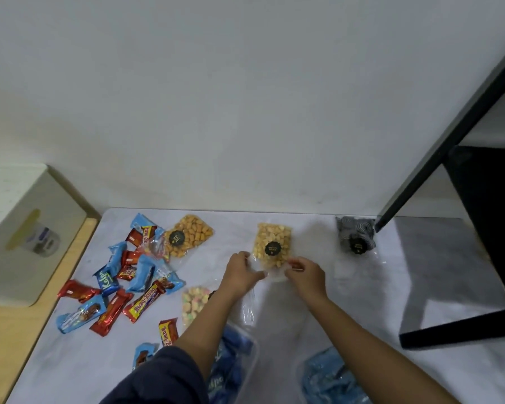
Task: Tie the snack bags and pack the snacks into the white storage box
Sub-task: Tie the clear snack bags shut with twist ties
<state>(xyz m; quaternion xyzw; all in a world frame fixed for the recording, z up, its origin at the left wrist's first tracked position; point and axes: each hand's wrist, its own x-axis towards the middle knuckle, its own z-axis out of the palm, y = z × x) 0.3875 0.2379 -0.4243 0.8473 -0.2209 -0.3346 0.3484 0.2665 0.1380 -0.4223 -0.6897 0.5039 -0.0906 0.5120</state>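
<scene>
Head view, snack bag (pixel 272 246) neck between both hands' fingers (pixel 257 275)

Between my left hand (pixel 241 271) and my right hand (pixel 305 274) is a clear, glossy plastic snack bag (pixel 273 246) of matt golden puffs, its black sticker (pixel 273 248) dull with gold print. To the left of my left hand lie shiny foil candy wrappers (pixel 111 287) in red and blue, crinkled and reflective, on a smooth pale tabletop (pixel 347 310) with a faint marbled sheen. Near my forearms sit translucent, slightly cloudy plastic containers (pixel 247 360), and my left sleeve (pixel 164 377) is dark, soft matt cloth.
</scene>
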